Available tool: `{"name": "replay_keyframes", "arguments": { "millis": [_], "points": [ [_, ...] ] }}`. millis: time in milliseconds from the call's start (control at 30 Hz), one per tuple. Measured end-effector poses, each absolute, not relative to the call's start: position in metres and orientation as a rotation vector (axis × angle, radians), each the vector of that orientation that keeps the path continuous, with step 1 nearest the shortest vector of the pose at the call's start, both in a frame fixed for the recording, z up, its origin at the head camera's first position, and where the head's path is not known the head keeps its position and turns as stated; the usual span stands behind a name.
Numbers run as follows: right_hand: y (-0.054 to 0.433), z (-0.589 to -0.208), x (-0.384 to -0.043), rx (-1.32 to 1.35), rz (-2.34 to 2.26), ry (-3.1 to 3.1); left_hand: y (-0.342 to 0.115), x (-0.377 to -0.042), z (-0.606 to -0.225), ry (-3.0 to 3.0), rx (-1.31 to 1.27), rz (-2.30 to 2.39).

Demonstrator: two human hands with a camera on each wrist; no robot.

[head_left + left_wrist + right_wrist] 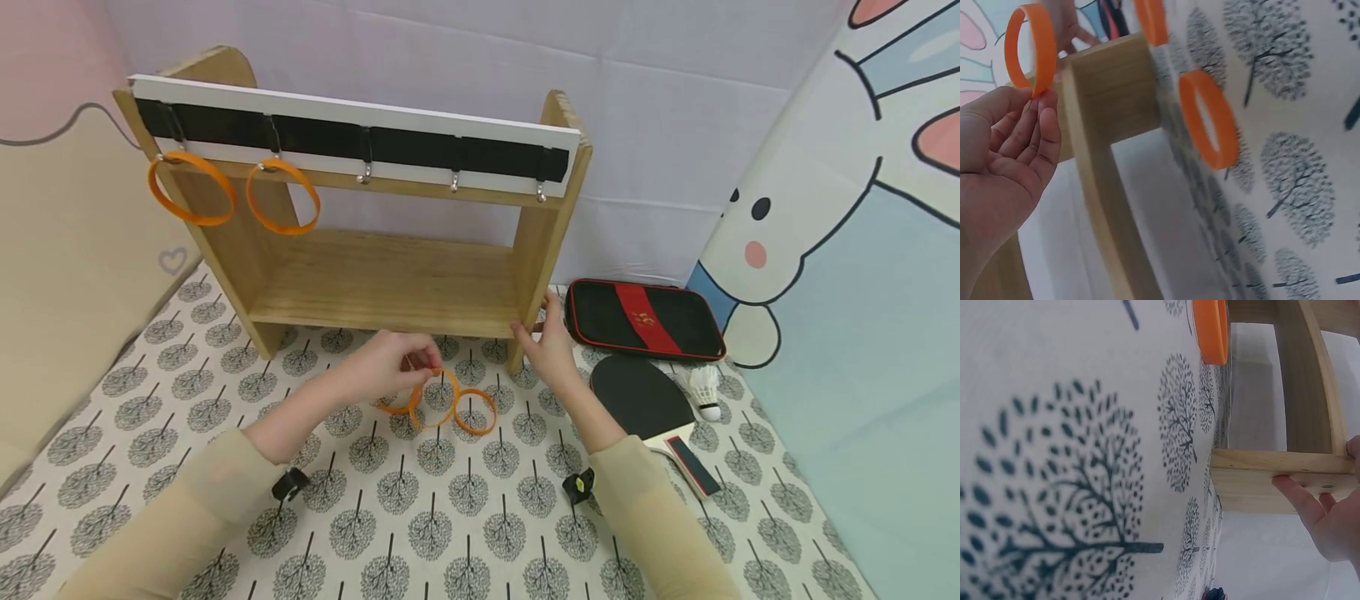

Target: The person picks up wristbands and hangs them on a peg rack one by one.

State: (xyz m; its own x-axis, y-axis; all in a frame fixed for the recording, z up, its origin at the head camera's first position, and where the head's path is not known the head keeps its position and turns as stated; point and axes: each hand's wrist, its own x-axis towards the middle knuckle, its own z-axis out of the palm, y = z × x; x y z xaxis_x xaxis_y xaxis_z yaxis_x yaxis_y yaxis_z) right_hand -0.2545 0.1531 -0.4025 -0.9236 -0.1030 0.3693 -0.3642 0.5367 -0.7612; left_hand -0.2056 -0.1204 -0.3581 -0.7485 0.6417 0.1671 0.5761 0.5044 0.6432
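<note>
My left hand pinches an orange ring between thumb and fingertips, holding it upright close over the table. Two more orange rings lie on the patterned cloth: one to the right of the held ring, the other to the left and partly hidden behind it. At the lower right of a wooden rack, my right hand grips the side panel, thumb on the inner side and fingers on the outer face. Orange rings hang from the rack's two leftmost hooks, one at the end and one beside it.
Three bare metal hooks, among them the middle hook, line the rack's black strip. Right of the rack lie a black and red case, a table tennis paddle, a shuttlecock and a small dark block with red edging.
</note>
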Motion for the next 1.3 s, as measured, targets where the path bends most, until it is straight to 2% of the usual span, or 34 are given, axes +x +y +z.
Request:
{"name": "replay_keyframes", "arguments": {
  "millis": [467, 833, 1300],
  "points": [
    [0.152, -0.402, -0.254, 0.394, 1.34, -2.483, -0.142, -0.193, -0.296, 2.837, 1.049, 1.242],
    [0.152, -0.403, -0.254, 0.403, 1.34, -2.475, -0.156, -0.186, -0.261, 3.154, 1.31, 1.16],
    [0.153, -0.405, -0.252, 0.378, 1.344, -2.491, -0.161, -0.193, -0.209, 3.537, 1.344, 1.398]
  ]
}}
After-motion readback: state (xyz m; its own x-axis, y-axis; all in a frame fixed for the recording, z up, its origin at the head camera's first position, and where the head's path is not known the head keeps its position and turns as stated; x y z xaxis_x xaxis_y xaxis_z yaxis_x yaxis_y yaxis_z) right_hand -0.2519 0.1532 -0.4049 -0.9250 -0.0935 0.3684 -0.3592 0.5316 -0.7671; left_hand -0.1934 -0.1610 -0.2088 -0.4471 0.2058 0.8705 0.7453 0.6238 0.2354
